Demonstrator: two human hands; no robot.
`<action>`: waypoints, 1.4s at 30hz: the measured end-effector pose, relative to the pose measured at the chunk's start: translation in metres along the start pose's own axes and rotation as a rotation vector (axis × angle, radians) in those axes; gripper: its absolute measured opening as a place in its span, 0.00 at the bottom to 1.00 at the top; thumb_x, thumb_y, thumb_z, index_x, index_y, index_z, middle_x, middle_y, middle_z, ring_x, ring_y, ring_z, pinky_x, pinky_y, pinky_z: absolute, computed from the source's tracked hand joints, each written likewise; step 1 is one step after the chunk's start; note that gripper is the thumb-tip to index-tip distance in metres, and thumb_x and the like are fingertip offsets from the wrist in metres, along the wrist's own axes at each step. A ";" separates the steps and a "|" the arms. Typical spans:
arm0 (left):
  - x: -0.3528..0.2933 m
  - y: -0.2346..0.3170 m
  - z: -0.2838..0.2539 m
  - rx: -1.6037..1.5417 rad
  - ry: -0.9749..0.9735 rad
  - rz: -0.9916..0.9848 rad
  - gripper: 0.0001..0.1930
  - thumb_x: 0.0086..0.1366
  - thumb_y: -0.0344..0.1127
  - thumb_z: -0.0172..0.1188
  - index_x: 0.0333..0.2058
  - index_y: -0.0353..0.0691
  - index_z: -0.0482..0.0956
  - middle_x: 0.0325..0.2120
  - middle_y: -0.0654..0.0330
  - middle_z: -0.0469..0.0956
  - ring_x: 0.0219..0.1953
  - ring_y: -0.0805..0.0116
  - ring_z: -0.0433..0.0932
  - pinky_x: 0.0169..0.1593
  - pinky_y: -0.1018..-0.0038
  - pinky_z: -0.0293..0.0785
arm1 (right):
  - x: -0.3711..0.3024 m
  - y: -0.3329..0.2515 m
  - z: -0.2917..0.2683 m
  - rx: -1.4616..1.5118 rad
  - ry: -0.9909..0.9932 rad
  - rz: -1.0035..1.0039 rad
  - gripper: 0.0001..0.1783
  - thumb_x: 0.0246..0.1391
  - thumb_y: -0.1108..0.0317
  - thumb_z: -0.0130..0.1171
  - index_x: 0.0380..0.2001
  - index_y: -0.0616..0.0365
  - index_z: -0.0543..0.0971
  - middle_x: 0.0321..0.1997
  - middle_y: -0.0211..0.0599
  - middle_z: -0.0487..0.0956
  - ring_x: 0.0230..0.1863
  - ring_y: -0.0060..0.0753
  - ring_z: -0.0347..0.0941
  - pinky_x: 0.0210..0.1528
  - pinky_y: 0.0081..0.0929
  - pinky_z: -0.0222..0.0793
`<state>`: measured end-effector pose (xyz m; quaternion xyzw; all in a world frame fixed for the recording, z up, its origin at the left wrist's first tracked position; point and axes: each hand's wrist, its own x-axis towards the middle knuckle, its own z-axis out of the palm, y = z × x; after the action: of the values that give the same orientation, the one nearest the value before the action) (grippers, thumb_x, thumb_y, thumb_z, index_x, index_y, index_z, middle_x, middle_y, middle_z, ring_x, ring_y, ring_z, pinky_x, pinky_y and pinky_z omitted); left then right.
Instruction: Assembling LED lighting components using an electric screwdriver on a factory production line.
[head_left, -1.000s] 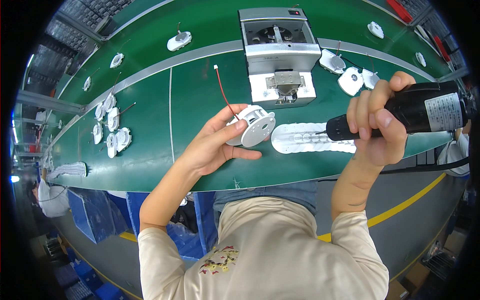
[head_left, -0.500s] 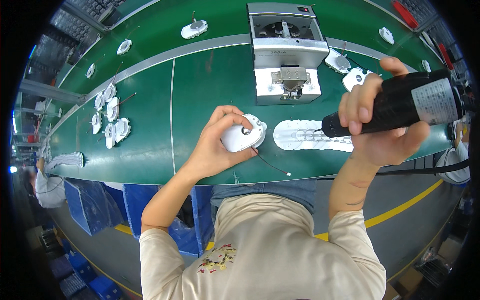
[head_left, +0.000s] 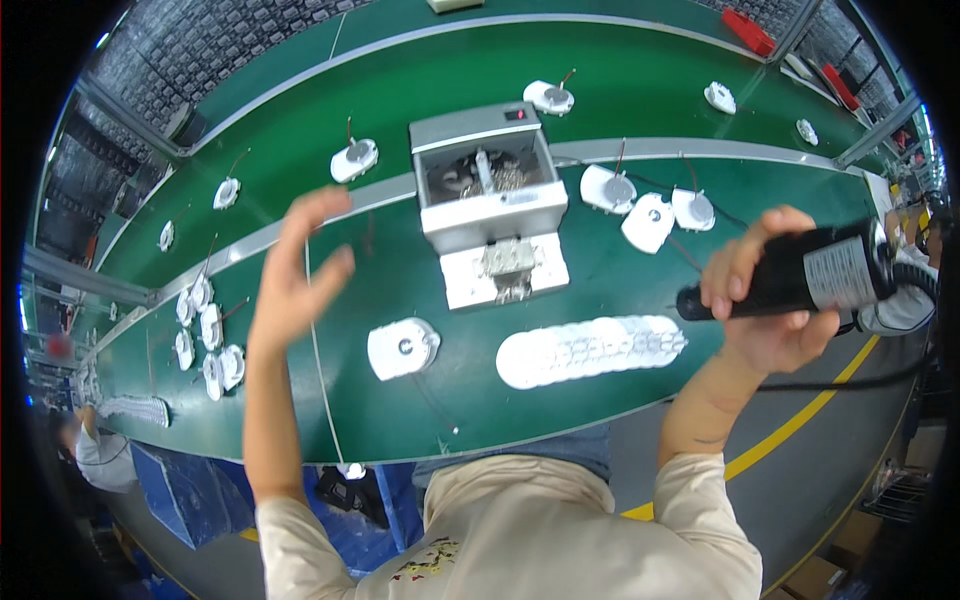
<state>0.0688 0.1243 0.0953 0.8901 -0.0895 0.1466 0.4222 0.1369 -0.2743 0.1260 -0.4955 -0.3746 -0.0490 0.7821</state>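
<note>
My left hand [head_left: 285,295] is raised above the bench with nothing in it, its fingers and thumb apart. My right hand [head_left: 765,340] grips a black electric screwdriver [head_left: 785,275] that lies almost level, its bit pointing left. Between my arms a white plastic housing [head_left: 385,352] rests on the green bench, a thin wire trailing from it toward the front edge. To its right is a row of overlapping white plastic covers [head_left: 520,358], just left of the screwdriver's tip. Behind them stands a grey screw feeder [head_left: 490,215] with loose screws in its tray.
Several white housings [head_left: 212,328] with wires are grouped at the left. More housings [head_left: 648,224] lie right of the feeder. Others, one of them a white housing [head_left: 355,160], sit on the green strip behind a metal rail [head_left: 385,190]. A black cable [head_left: 830,384] hangs at the right.
My left hand has let go of the white housing and moved up and left. The housing now lies on the bench. My right hand still holds the screwdriver. The view has shifted toward the bench's far side.
</note>
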 end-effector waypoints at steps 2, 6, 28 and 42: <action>0.085 -0.015 0.002 0.050 -0.066 0.021 0.24 0.57 0.36 0.61 0.53 0.39 0.69 0.54 0.55 0.68 0.59 0.62 0.65 0.60 0.65 0.59 | -0.004 -0.009 -0.018 -0.088 0.129 0.008 0.50 0.47 0.31 0.52 0.52 0.71 0.59 0.24 0.38 0.69 0.19 0.26 0.67 0.22 0.23 0.65; 0.225 -0.058 0.072 0.327 -0.256 0.535 0.27 0.57 0.43 0.61 0.55 0.45 0.69 0.55 0.50 0.67 0.58 0.52 0.64 0.60 0.60 0.62 | -0.004 -0.001 -0.041 -0.202 0.160 -0.055 0.45 0.51 0.36 0.52 0.52 0.68 0.58 0.25 0.39 0.69 0.19 0.29 0.68 0.24 0.27 0.66; 0.097 -0.152 0.009 0.609 0.018 -0.279 0.22 0.56 0.48 0.56 0.52 0.65 0.71 0.49 0.51 0.68 0.54 0.47 0.66 0.58 0.46 0.59 | -0.019 -0.002 -0.052 -0.167 0.115 0.046 0.48 0.46 0.38 0.58 0.56 0.68 0.59 0.24 0.35 0.66 0.18 0.23 0.62 0.21 0.22 0.58; -0.044 -0.114 -0.058 1.242 0.046 -0.737 0.23 0.56 0.53 0.57 0.51 0.61 0.73 0.49 0.47 0.69 0.55 0.49 0.66 0.54 0.46 0.57 | -0.018 -0.007 -0.012 -0.091 0.002 0.035 0.44 0.52 0.36 0.51 0.54 0.68 0.59 0.26 0.35 0.66 0.18 0.24 0.63 0.21 0.21 0.60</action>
<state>0.0489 0.2430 0.0328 0.9348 0.3253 0.0374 -0.1380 0.1272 -0.2924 0.1170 -0.5368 -0.3626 -0.0528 0.7600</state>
